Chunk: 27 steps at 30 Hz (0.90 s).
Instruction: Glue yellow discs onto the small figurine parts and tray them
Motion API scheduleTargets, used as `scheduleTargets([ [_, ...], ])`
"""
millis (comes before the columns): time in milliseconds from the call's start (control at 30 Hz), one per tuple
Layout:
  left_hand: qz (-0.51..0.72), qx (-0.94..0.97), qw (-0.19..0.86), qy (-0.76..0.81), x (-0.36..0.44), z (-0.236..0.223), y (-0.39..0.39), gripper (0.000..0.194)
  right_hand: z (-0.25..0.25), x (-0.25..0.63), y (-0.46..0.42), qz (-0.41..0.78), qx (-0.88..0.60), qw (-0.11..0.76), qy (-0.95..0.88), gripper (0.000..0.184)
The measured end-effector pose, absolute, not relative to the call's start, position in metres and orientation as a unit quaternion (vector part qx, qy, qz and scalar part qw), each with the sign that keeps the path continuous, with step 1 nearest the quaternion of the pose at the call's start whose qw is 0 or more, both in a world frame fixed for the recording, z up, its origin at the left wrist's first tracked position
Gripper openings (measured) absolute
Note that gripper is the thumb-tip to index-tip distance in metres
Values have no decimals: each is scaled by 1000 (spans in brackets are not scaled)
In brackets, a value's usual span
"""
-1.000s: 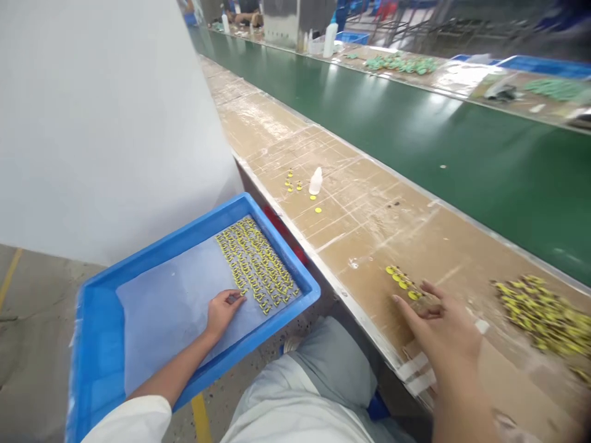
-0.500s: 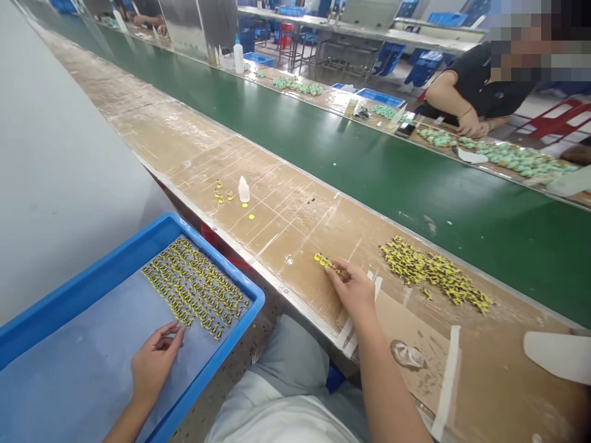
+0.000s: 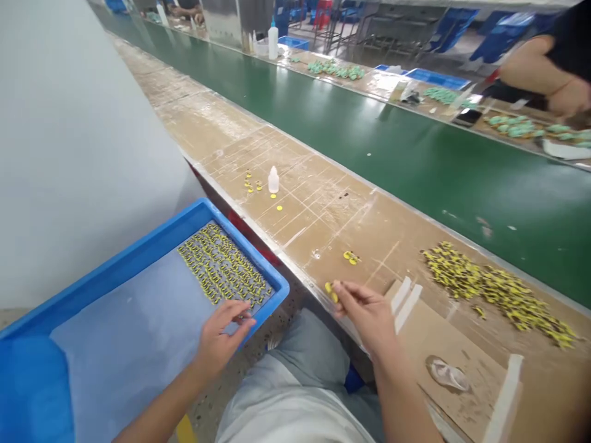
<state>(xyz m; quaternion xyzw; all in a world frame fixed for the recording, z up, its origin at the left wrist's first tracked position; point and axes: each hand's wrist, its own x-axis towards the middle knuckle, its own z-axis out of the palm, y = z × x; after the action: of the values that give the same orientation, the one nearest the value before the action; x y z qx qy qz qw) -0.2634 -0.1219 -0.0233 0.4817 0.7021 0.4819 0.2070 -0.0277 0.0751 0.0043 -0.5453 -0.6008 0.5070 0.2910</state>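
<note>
My right hand point(image 3: 367, 311) pinches small yellow-based figures point(image 3: 331, 292) just above the bench's near edge. Two similar yellow-and-dark figures point(image 3: 351, 258) remain on the bench just beyond it. My left hand point(image 3: 225, 335) hovers over the blue tray point(image 3: 276, 298), thumb and fingers apart, with nothing visible between them. Rows of yellow-and-dark figures point(image 3: 226, 264) stand on the pale sheet point(image 3: 143, 326) in the tray, partly covered by my left fingers. To the right of my right hand lies a big heap of yellow-and-dark pieces point(image 3: 489, 292).
A small white bottle point(image 3: 274, 181) stands on the bench point(image 3: 318, 203) near several yellow figures point(image 3: 250, 183) and yellow discs point(image 3: 279, 208). Taped cardboard point(image 3: 480, 375) bears a clear blob point(image 3: 447, 374). Across the green belt point(image 3: 332, 129), a co-worker's arm point(image 3: 530, 67) is near mint-green pieces point(image 3: 514, 126).
My right hand has picked up figures from the bench and drawn them nearer. My left hand has moved rightward toward the tray's near edge, its fingers spreading. The view has shifted.
</note>
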Motion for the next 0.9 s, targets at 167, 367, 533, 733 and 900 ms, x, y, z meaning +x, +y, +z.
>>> scheduleTargets([
  [167, 528, 417, 320, 667, -246, -15, -126, 34, 6, -97, 10, 796, -388, 117, -449, 47],
  [367, 548, 296, 315, 716, -268, -17, -145, 26, -6, -157, -9, 837, -324, 40, -440, 47],
  [533, 530, 218, 299, 763, -301, -34, -164, 39, -10, -184, -4, 845, -289, -5, -450, 57],
  [733, 464, 213, 301, 805, -330, -70, -181, 39, -19, -194, 8, 794, -311, -5, -522, 50],
  [900, 404, 273, 279, 827, -334, -91, -178, 26, -25, -205, 19, 712, -323, -5, -623, 28],
])
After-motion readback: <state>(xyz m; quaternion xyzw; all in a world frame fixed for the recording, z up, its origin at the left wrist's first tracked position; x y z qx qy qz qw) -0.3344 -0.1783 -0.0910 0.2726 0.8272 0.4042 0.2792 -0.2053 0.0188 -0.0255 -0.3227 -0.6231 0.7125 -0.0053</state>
